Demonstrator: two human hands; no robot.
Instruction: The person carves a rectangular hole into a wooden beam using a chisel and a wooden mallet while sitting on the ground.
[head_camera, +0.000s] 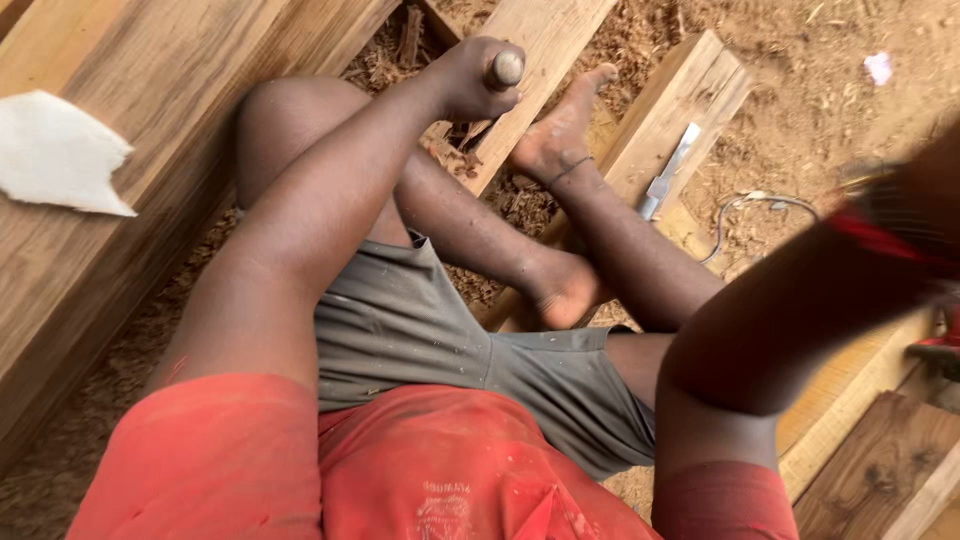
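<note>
One tool is in hand here, and it's a chisel-type thing (505, 70): only the rounded butt end of its handle shows, poking up out of the left hand (470, 80), which is wrapped tight around it in a full fist. The rest of the tool is buried in the fist, so I can't see the blade or tip at all. It sits over the light wooden plank (530, 60) that runs diagonally away past the knees.

My guess on handling: stiff and solid, with a hard handle that's a bit smooth at the end, so a full wrap around the shaft like this seems the right grip rather than pinching near the top. Probably not heavy. Not fragile either.

Its long axis looks close to upright, tilted slightly toward the camera, butt up and working end down at the plank, where shavings (455, 150) are piled.

The right hand (900, 215) is off at the right edge, motion-blurred, next to something red and dark; I can't tell how open it is or what it's got.

A second chisel (668, 172) with a pale blade lies on another beam (700, 90), near the bare foot (555, 135).
</note>
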